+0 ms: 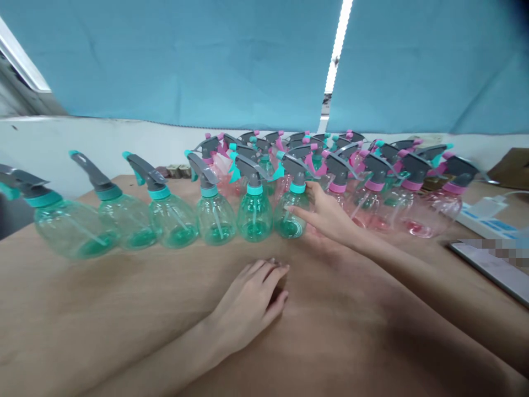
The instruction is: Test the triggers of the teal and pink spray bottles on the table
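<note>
A green spray bottle [290, 223] with a grey and teal trigger head stands upright at the middle of the front row. My right hand [326, 212] is closed around its right side, thumb in front and fingers behind the neck. Just left of it stands another green spray bottle [255, 218]. My left hand [258, 298] rests on the wooden table [165, 309] nearer to me, fingers loosely bent and apart, holding nothing. To the right of my right hand is a pink spray bottle [374, 201], partly hidden by neighbours.
Several green bottles [177, 220] line the front left, and several pink ones [442, 207] the front right. More bottles crowd behind. At right lie a white power strip [483, 220] and a phone-like device [491, 270]. A blue sheet [206, 66] hangs at the back.
</note>
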{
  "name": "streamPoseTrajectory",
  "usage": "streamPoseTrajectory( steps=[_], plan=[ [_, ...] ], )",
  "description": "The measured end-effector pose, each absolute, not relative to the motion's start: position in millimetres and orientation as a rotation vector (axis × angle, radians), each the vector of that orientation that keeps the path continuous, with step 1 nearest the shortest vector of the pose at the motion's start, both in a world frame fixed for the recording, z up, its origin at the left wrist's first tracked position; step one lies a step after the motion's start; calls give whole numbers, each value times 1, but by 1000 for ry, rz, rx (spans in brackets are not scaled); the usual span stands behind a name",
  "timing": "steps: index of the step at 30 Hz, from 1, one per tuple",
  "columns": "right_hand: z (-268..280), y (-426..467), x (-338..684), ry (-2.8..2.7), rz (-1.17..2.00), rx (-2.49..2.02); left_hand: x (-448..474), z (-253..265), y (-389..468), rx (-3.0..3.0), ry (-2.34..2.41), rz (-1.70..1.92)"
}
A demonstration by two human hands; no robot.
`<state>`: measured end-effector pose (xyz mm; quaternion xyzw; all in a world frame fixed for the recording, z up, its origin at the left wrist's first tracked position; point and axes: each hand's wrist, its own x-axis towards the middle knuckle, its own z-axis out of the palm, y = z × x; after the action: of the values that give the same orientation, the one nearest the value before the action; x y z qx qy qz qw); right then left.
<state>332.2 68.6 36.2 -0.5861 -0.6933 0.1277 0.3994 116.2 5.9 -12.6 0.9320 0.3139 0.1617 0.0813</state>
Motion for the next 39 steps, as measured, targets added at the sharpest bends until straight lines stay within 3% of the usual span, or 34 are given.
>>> streamPoseTrajectory(
  steps=[10,14,30,39],
  plan=[
    [51,24,364,-1715,329,-1454,115,-9,5,2744,962,469],
    [56,11,395,-1623,179,-1576,114,-11,7,2753,956,496],
    [31,65,396,-1611,137,-1646,117,-4,5,2677,1036,659],
    [35,39,402,-1701,141,-1674,148,-2,5,2515,1102,685]
  ],
)
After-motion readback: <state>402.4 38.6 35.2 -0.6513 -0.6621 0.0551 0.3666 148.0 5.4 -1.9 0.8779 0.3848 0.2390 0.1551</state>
